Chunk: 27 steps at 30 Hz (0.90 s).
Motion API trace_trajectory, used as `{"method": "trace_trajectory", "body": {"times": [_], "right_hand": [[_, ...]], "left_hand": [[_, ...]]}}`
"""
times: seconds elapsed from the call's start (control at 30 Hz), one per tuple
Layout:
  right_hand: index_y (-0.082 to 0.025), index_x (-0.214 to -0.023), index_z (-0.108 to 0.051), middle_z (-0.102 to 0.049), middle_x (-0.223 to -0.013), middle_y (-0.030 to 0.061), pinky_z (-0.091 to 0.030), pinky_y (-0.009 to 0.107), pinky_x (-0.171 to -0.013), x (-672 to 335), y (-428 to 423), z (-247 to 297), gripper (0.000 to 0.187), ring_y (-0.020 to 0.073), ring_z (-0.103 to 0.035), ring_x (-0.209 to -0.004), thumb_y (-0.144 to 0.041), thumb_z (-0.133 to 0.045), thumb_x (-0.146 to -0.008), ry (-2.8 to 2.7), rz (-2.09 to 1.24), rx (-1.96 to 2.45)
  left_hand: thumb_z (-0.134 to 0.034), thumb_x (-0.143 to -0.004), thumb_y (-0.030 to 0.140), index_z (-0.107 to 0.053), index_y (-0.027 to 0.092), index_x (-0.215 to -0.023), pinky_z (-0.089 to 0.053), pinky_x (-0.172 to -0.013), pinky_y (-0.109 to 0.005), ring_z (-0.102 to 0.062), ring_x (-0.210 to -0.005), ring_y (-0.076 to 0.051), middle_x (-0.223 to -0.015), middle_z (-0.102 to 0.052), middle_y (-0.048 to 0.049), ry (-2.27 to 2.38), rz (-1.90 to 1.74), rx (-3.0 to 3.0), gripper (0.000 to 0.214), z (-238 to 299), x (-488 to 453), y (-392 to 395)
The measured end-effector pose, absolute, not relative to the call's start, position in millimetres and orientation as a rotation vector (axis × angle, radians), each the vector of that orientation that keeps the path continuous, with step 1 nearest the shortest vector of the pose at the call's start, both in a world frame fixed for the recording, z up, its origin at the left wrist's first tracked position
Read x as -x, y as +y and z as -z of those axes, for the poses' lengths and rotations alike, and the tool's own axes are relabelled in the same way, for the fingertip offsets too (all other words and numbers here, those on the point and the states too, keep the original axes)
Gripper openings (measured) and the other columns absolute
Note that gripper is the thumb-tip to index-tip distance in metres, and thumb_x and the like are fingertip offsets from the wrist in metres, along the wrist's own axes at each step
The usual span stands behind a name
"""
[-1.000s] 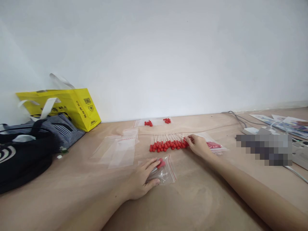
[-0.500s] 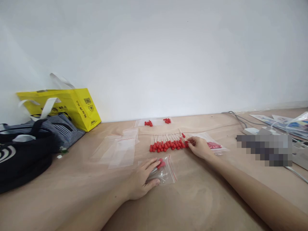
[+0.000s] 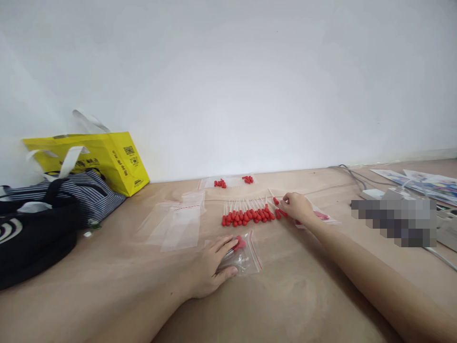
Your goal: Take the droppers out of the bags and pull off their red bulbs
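Under my left hand lies a clear zip bag. The thumb and fingers close around its left part, where red rubber bulbs of droppers show inside. A row of droppers with red bulbs and thin pale stems lies beyond the bag, bulbs toward me. At the row's right end my right hand has its fingers pinched by a few separate droppers. One tilted dropper is at its fingertips; the exact grip is partly hidden. Behind that hand, another clear bag with red contents is partly covered.
Flat clear zip bags lie left of the row. Near the wall, more red-bulbed droppers rest on clear plastic. A yellow bag and a black bag stand at left. Cables, a white adapter and printed sheets are at right.
My right hand has shifted slightly right and away from me, and the droppers by its fingers have moved right, apart from the row. My left hand stays on the bag.
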State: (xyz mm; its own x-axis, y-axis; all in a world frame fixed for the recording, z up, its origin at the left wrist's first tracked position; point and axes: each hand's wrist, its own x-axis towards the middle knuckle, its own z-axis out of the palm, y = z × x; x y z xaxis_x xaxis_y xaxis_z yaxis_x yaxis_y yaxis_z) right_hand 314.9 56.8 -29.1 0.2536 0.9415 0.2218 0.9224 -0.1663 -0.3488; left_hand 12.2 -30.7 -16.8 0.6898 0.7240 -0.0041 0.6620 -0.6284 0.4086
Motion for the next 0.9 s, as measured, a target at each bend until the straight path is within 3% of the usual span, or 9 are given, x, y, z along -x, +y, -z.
{"method": "trace_trajectory", "body": {"times": [0.4,0.67,0.9], "right_hand": [[-0.014,-0.072,-0.065,-0.065,-0.077,0.0154,-0.040,0.030,-0.063,-303,81,22,0.035,0.0251,-0.060,-0.077,-0.041,-0.043,-0.071,-1.672,-0.174,2.391],[-0.016,-0.050,-0.059,-0.059,-0.049,0.0061,-0.034,0.024,-0.050,-318,41,5,0.034,0.0170,-0.057,-0.052,-0.044,-0.049,-0.066,-1.861,-0.318,2.281],[-0.020,-0.066,-0.062,-0.066,-0.070,0.0056,-0.035,0.025,-0.062,-289,40,7,0.038,0.0183,-0.058,-0.071,-0.050,-0.041,-0.074,-1.799,-0.174,2.152]], "left_hand": [[-0.041,-0.082,0.041,-0.026,0.025,-0.130,-0.027,-0.100,-0.044,-0.026,-0.124,-0.024,-0.137,-0.027,-0.0052,1.063,-0.234,-2.530,0.053,17,-11,-30],[-0.042,-0.082,0.039,-0.027,0.025,-0.130,-0.027,-0.100,-0.043,-0.027,-0.123,-0.023,-0.136,-0.029,-0.0053,1.050,-0.263,-2.550,0.053,18,-11,-30],[-0.041,-0.082,0.040,-0.028,0.024,-0.130,-0.026,-0.100,-0.044,-0.028,-0.123,-0.023,-0.136,-0.030,-0.0062,1.055,-0.279,-2.566,0.052,18,-12,-31]]}}
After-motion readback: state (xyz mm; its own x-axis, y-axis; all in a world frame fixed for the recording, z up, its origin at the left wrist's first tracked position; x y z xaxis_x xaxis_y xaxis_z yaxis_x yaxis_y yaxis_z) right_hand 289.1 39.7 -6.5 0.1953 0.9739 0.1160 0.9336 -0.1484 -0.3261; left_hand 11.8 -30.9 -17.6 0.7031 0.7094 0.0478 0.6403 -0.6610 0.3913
